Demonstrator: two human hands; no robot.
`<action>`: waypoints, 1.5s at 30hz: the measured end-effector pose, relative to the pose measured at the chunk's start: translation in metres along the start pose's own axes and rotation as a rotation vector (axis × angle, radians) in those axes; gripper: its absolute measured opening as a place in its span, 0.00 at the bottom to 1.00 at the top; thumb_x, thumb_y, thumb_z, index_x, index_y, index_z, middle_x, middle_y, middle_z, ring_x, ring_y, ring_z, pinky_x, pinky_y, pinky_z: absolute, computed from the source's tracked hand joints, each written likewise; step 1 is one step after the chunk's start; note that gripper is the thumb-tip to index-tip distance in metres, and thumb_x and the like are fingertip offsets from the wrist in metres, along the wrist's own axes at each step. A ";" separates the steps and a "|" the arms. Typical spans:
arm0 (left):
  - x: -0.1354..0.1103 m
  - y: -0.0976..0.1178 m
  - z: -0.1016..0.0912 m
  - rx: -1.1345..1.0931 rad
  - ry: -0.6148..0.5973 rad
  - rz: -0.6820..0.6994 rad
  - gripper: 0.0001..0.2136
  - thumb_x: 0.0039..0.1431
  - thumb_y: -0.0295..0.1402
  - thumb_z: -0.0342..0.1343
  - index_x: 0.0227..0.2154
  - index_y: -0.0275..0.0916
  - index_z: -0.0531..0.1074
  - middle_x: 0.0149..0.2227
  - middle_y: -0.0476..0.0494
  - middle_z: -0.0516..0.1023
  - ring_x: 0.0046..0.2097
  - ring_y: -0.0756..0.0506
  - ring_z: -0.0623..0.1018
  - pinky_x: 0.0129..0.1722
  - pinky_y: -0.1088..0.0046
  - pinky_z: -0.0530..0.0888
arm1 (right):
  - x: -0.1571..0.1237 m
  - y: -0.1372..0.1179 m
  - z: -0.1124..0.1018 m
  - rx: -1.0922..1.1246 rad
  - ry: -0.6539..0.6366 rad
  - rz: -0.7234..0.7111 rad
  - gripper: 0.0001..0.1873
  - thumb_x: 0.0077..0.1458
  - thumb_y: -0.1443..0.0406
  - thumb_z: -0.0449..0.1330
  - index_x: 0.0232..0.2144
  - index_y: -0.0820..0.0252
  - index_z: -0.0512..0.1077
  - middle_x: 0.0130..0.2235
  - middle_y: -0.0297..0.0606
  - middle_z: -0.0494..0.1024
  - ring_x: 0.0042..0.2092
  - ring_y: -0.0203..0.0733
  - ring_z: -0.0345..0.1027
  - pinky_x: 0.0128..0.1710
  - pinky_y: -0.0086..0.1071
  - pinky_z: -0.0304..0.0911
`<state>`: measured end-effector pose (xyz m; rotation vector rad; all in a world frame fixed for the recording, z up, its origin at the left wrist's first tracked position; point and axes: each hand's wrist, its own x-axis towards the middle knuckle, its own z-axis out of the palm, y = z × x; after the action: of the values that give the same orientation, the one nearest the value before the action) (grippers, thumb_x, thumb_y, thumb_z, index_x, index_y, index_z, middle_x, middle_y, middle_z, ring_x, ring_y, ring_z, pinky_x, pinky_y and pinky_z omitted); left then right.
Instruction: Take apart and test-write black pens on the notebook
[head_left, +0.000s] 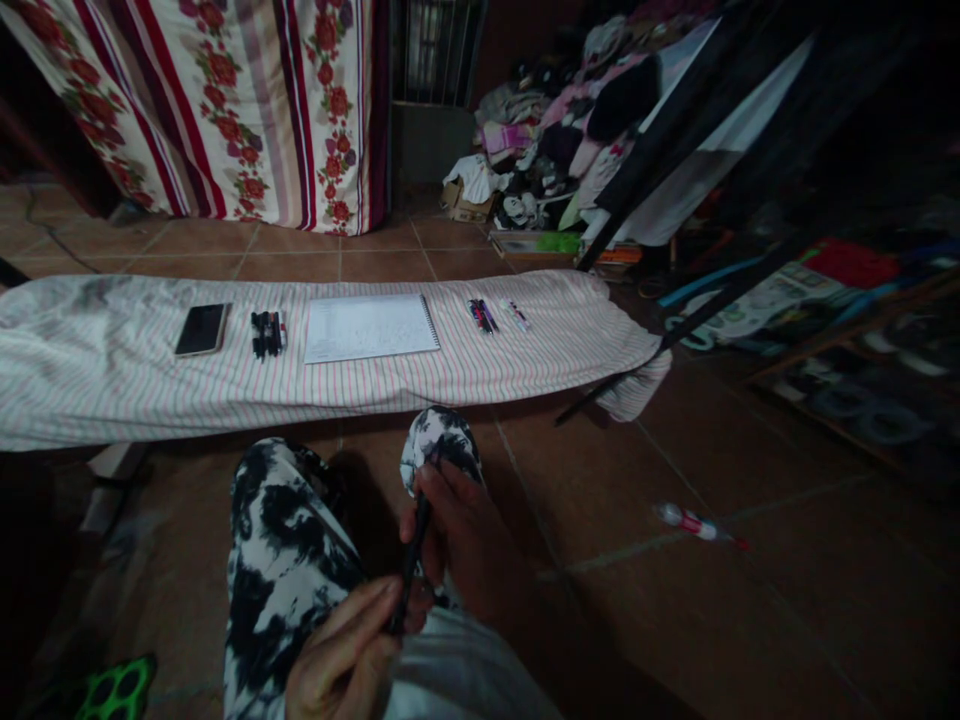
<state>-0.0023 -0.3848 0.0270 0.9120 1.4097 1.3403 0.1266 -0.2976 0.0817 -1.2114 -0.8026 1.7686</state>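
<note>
A slim black pen (415, 545) is held at a slant above my lap, between both hands. My left hand (345, 645) pinches its lower end, near my shirt. Higher up, my right hand (465, 525) has its fingers closed round the upper part, close to my knee. Whether the pen has a cap is too dark to tell. Beyond my knees, a spiral notebook (371, 328) lies open on the striped cloth (360, 385). Left of it are several dark pens and markers (268, 334); right of it lies a small bunch of pens (484, 316).
A phone (202, 330) rests at the cloth's left side, and small pale items (518, 316) lie right of the pens. A plastic bottle (697, 523) is on the tiled floor. Clothes (562, 130) are heaped at the back. A floral curtain (225, 110) hangs behind.
</note>
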 end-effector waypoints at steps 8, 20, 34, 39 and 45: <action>0.009 0.004 0.015 -0.405 -0.082 -0.357 0.19 0.39 0.38 0.66 0.38 0.44 0.76 0.29 0.44 0.79 0.27 0.47 0.76 0.26 0.72 0.73 | 0.013 0.006 -0.001 -0.029 -0.008 -0.090 0.19 0.51 0.49 0.52 0.30 0.60 0.62 0.21 0.29 0.73 0.12 0.24 0.54 0.10 0.18 0.50; -0.001 -0.004 -0.011 -0.454 -0.260 -0.582 0.15 0.34 0.38 0.68 0.31 0.44 0.79 0.27 0.42 0.79 0.28 0.46 0.77 0.22 0.77 0.71 | 0.010 0.030 0.003 -0.089 -0.257 -0.070 0.16 0.54 0.52 0.49 0.31 0.60 0.61 0.19 0.27 0.71 0.11 0.25 0.56 0.09 0.17 0.49; 0.001 -0.015 -0.034 0.163 -0.604 0.149 0.19 0.57 0.28 0.51 0.50 0.54 0.68 0.29 0.54 0.81 0.30 0.51 0.79 0.34 0.81 0.75 | -0.006 0.026 0.001 -0.112 -0.412 -0.045 0.17 0.52 0.52 0.53 0.28 0.61 0.61 0.19 0.29 0.71 0.12 0.26 0.58 0.10 0.18 0.52; 0.000 -0.017 -0.035 0.442 -0.467 0.613 0.17 0.55 0.33 0.54 0.49 0.49 0.69 0.34 0.52 0.81 0.32 0.51 0.80 0.33 0.85 0.74 | -0.006 0.029 0.004 -0.075 -0.355 -0.045 0.17 0.53 0.51 0.51 0.29 0.60 0.61 0.18 0.27 0.70 0.10 0.25 0.54 0.07 0.17 0.48; -0.014 -0.025 -0.029 0.773 -0.228 0.740 0.11 0.59 0.36 0.47 0.36 0.43 0.75 0.31 0.49 0.81 0.31 0.49 0.80 0.32 0.84 0.75 | -0.012 0.026 0.014 -0.087 -0.268 -0.048 0.19 0.52 0.49 0.51 0.27 0.60 0.60 0.17 0.26 0.69 0.10 0.23 0.51 0.07 0.17 0.45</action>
<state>-0.0244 -0.4094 0.0025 2.1859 1.4776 1.1085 0.1087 -0.3202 0.0693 -1.0126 -1.0638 1.8977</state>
